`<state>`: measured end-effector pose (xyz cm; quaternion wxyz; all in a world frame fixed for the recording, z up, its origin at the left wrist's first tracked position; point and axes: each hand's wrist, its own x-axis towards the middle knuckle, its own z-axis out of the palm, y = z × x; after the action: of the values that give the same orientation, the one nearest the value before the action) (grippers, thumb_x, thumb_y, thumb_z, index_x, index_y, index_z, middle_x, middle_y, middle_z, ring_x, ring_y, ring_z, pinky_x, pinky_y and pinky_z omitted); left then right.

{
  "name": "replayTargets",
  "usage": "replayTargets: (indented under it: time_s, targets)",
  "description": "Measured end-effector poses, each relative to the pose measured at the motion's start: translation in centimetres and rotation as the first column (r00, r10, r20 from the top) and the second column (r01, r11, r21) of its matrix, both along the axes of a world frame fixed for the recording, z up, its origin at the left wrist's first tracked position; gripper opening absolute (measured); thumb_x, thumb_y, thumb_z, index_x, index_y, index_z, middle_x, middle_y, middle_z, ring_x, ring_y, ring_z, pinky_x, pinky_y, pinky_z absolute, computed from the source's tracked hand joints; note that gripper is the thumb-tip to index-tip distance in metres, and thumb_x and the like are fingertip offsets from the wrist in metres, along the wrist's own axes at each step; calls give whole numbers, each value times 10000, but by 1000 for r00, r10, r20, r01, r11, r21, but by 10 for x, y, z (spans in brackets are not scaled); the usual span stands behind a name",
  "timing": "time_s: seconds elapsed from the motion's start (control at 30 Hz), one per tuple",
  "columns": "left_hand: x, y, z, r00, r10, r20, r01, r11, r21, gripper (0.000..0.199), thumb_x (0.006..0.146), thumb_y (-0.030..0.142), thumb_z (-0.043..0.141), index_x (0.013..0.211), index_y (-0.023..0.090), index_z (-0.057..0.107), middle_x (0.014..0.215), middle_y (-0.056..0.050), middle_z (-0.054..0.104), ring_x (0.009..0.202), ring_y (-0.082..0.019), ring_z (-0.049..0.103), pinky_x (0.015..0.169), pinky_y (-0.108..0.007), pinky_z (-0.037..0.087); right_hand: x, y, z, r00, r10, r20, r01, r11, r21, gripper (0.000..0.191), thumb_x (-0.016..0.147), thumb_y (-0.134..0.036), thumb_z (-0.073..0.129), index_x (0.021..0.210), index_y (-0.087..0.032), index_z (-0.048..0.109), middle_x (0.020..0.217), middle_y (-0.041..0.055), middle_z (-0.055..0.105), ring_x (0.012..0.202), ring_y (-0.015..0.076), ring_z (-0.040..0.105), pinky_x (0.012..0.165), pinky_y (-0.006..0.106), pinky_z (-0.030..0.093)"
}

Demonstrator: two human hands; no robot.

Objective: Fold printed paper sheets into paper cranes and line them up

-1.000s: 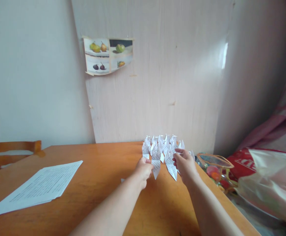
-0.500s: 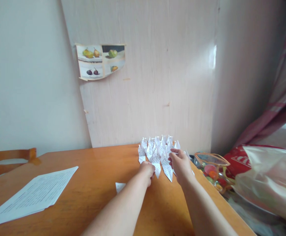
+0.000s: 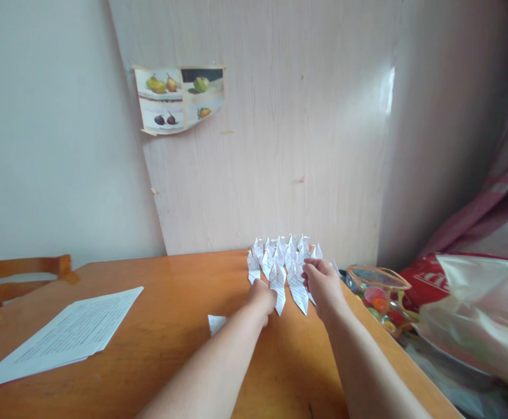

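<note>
Across the wooden table (image 3: 184,302), left hand (image 3: 262,302) and right hand (image 3: 323,285) rest apart, grips unclear, at seven and four o'clock around folded paper figures (image 3: 278,283) straight ahead at twelve, seemingly mid-alignment, the next move calling for gentle nudges.

We get soft, moderately bright light; a white glare streaks the right side of the pale panel (image 3: 262,174), while the curtain (image 3: 489,203) falls into dimness; we see faint shadow on the table (image 3: 184,291), print too blurred to read on the sheets (image 3: 73,331) and folded paper figures (image 3: 277,285), and wide-angle stretching toward the edges.
</note>
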<state>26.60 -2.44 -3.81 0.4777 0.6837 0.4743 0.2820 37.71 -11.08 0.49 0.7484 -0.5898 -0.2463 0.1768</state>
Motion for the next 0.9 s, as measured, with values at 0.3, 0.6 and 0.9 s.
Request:
replayTargets:
  time_s: [0.3,0.6,0.9]
  targets:
    - [-21,-27,11,887,-57,-457,268,871,412,161,734,121,606,862,200,664,1080,-133,660,1129,-369,528,914,-441,383,-1,-1,1,1000,20,-19,-20,1000,15,297,673,-297,613,933,-160,656,603,-12,576,533,137,514,484,245,387]
    - [-18,-33,10,798,-10,-603,374,793,481,248,823,223,511,985,210,697,1169,-141,646,1146,-374,517,936,-507,383,-2,-2,4,1000,20,-17,-19,1000,18,278,664,-292,622,901,-152,660,636,-7,576,528,122,498,488,242,381]
    - [-17,-32,5,807,-3,-590,364,790,493,292,832,264,526,1064,214,697,1191,-148,644,1170,-380,530,941,-512,414,-3,-1,4,1000,15,-10,-15,1000,4,263,671,-300,609,891,-162,655,592,-20,559,519,126,494,485,240,382]
